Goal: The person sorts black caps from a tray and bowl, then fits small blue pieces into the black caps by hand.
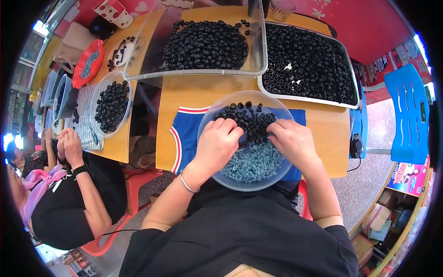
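Observation:
A round clear plastic tub (205,121) sits in front of me on a blue garment with red and white trim (184,127). Small black ring-like parts (253,121) fill its far half, and small grey-blue translucent pieces (251,164) lie heaped in its near half. My left hand (220,142) is over the tub's left side, its fingers curled and closed by the black parts. On the other side, my right hand (291,142) has its fingertips pinched together beside the black parts. What either hand holds is hidden by the fingers.
Beyond the tub stand a large clear bin (198,74) and a white-rimmed tray (310,99), both with many black parts. To the left, a co-worker's hands (69,145) are near another tub (94,113) and a red dish (95,60). A blue chair (408,115) is at right.

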The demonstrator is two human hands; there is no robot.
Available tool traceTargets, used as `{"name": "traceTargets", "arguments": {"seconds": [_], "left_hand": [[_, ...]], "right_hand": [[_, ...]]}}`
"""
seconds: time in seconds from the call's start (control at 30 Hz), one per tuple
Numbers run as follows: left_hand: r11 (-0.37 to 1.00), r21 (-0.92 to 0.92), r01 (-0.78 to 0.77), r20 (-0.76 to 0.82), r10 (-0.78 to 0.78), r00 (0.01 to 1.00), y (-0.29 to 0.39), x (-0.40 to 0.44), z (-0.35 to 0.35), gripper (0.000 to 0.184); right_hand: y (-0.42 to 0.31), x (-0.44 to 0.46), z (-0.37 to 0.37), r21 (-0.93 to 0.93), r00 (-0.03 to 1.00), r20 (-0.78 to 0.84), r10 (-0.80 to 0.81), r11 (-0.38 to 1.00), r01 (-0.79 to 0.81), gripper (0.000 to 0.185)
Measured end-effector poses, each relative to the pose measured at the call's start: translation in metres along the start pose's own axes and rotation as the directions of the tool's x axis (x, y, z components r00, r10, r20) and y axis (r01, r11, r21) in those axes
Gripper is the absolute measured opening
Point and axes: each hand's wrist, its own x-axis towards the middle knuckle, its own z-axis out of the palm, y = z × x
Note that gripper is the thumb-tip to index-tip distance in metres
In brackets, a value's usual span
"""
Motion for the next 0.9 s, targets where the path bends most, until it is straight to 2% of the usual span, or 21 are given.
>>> {"name": "traceTargets", "arguments": {"seconds": [0.2,0.37,0.5,0.6,0.8,0.9], "left_hand": [[0.995,-0.094,0.031,-0.038,-0.035,0.999,0.004,0.002,-0.007,0.021],[0.979,-0.203,0.022,-0.020,-0.026,0.999,0.011,0.001,-0.007,0.024],[0.967,-0.253,0.000,-0.012,-0.004,1.000,0.016,0.003,-0.003,0.027],[0.969,-0.246,-0.010,-0.016,0.006,1.000,0.019,0.006,-0.001,0.028],[1.000,-0.024,0.011,0.039,-0.010,0.999,0.014,0.006,0.003,0.027],[1.000,0.006,-0.011,0.075,0.011,0.997,0.017,0.010,0.001,0.026]], "right_hand": [[-0.005,0.003,0.001,0.007,0.997,0.020,0.070,0.998,-0.070,0.011],[-0.003,-0.002,-0.003,0.199,0.992,-0.057,0.111,0.975,-0.098,0.013],[-0.007,-0.007,-0.011,0.419,0.979,-0.069,0.194,0.896,-0.148,0.019],[-0.011,-0.012,-0.016,0.545,0.972,-0.052,0.229,0.822,-0.165,0.022],[-0.009,-0.015,-0.011,0.583,0.962,-0.153,0.226,0.806,-0.097,0.016],[-0.009,-0.016,-0.008,0.578,0.953,-0.170,0.250,0.809,-0.109,0.013]]}}
